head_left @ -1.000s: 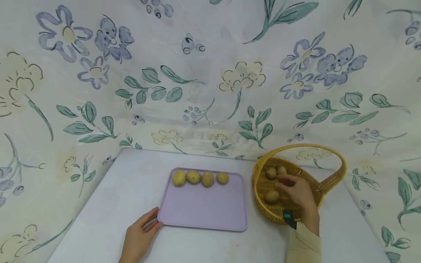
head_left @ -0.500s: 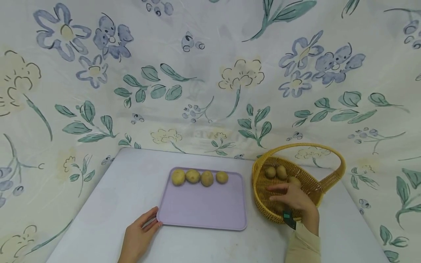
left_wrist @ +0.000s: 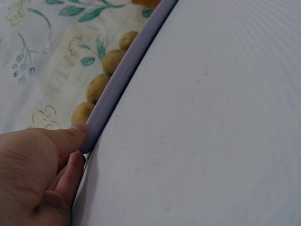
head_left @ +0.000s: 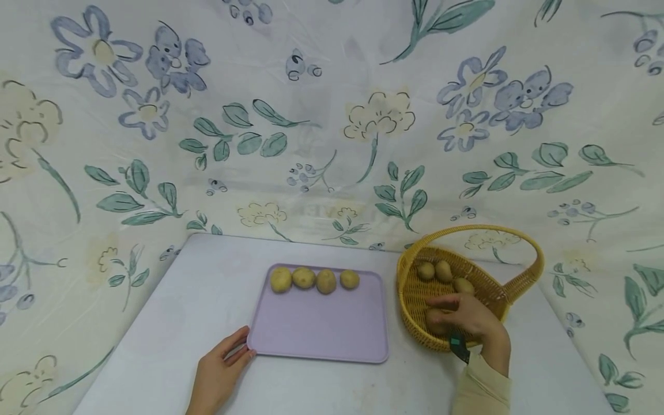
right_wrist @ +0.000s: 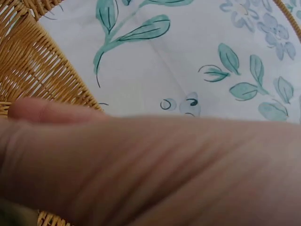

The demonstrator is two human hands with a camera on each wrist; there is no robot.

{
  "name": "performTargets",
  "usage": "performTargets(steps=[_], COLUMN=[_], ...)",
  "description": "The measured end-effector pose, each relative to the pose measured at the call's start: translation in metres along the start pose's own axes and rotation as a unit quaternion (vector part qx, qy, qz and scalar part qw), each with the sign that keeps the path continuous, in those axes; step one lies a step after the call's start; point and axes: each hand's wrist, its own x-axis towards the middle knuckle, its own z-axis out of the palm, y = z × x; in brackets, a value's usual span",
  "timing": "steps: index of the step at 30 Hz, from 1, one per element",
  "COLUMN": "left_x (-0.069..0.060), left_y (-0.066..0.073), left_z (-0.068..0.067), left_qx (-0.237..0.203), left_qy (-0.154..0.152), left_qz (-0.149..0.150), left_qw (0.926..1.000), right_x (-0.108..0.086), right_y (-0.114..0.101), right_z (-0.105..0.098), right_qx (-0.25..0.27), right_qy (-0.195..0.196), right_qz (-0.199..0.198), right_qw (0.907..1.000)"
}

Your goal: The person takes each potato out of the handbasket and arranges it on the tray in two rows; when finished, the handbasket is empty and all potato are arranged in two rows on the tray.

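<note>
The left hand pinches the near left corner of a flat lilac rectangular tray, probably so that it does not slide on the smooth white table. Along its far edge lie 4 rounded yellow-brown potatoes, in 1 row, perhaps for order. The right hand is inside a yellow wicker basket with arched handle, which stands just beside, likely for short reach. There, 3 potatoes lie beyond the hand and 1 potato is under its fingers; whether these pinch it, I cannot tell.

The lilac tray bears 4 rowed potatoes.
</note>
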Motion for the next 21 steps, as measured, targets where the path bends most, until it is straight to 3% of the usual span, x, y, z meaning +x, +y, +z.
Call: performTargets(steps=[9, 21], left_x=[0.001, 0.002], left_y=[0.002, 0.006], left_z=[0.002, 0.009], left_qx=[0.008, 0.009], left_qy=[0.000, 0.006], left_qz=[0.001, -0.011], left_qw=[1.0000, 0.9999], right_x=[0.002, 0.016], right_y=[0.002, 0.010], right_z=[-0.001, -0.007], right_qx=[-0.008, -0.030], right_qy=[-0.004, -0.014], right_qz=[0.032, 0.027], right_qw=[0.9994, 0.9991])
